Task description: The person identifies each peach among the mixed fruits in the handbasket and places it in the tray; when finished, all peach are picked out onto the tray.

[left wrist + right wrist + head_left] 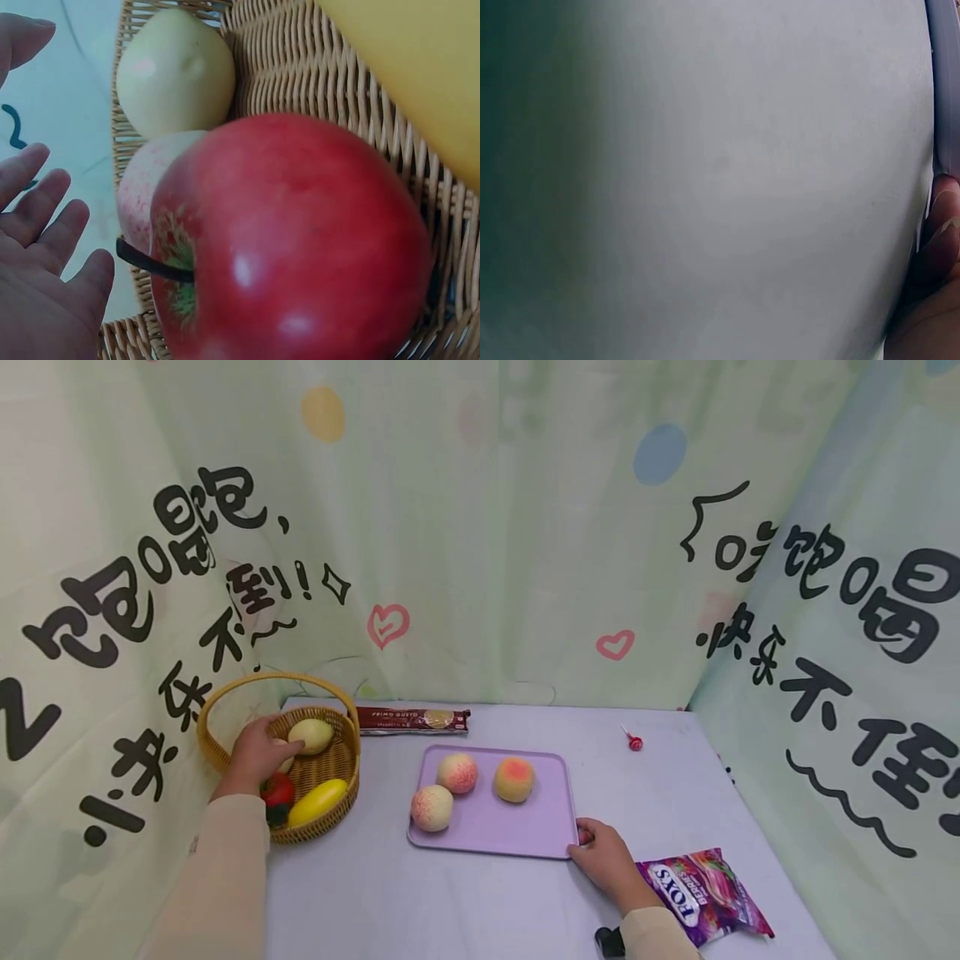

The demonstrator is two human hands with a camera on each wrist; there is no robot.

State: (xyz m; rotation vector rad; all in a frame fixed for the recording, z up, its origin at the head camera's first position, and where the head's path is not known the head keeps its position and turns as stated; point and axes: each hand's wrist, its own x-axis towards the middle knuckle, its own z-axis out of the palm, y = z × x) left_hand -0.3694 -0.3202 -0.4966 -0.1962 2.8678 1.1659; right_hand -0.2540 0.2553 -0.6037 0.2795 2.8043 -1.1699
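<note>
My left hand [258,752] is over the left side of a wicker basket [349,777], its fingers loosely spread beside a pale yellow fruit [313,735]. In the left wrist view, the basket also holds a large red apple [292,225] with a dark stem, a pink-speckled peach [142,180] partly behind it, and a smooth yellow fruit [427,67]. At the near right corner of a lilac tray [510,835], my right hand [606,860] pinches the rim. Two speckled peaches [432,808] and an orange-topped peach [514,779] lie on the tray.
A brown biscuit packet [412,720] lies behind the tray, beside the basket. To the far right is a red lollipop [635,742]. A purple Fox's candy bag [708,897] sits next to my right wrist. Printed curtains [525,527] surround the white table [360,902].
</note>
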